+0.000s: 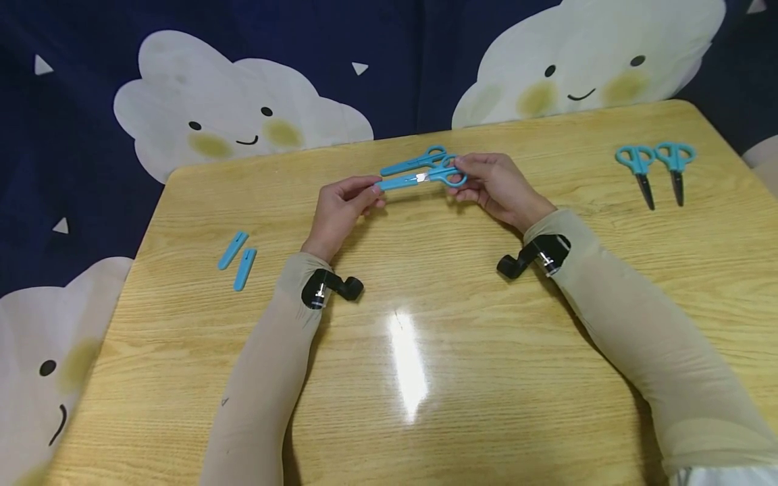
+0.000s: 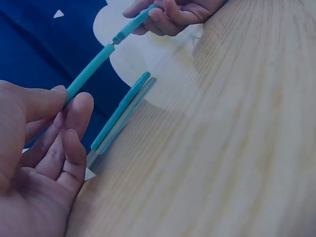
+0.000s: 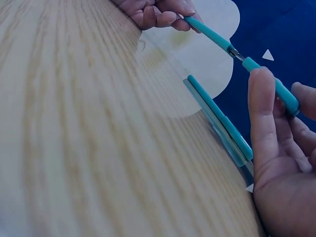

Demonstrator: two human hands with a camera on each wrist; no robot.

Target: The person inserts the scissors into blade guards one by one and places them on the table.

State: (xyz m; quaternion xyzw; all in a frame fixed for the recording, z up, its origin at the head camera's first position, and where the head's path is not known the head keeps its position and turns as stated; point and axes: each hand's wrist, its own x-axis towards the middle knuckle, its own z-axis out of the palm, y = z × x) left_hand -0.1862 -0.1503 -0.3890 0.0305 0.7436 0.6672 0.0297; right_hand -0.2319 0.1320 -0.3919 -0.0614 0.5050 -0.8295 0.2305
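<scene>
Above the far part of the table, my left hand (image 1: 342, 210) pinches the tip end of a blue blade cover (image 1: 398, 183) between thumb and fingers. My right hand (image 1: 500, 187) grips the blue handles of a pair of scissors (image 1: 446, 175). The cover encloses most of the blades, and a short stretch of bare metal shows between it and the handles, also in both wrist views. Just behind lies another pair of blue scissors (image 1: 406, 165) with its blades in a cover, flat on the table. My fingers hide part of the handle loops.
Two loose blue blade covers (image 1: 245, 270) lie on the left of the wooden table (image 1: 389, 378). At the far right are two blue-handled scissors (image 1: 676, 158) with dark bare blades, points toward me. A dark blue curtain (image 1: 407, 61) with clouds hangs behind the table.
</scene>
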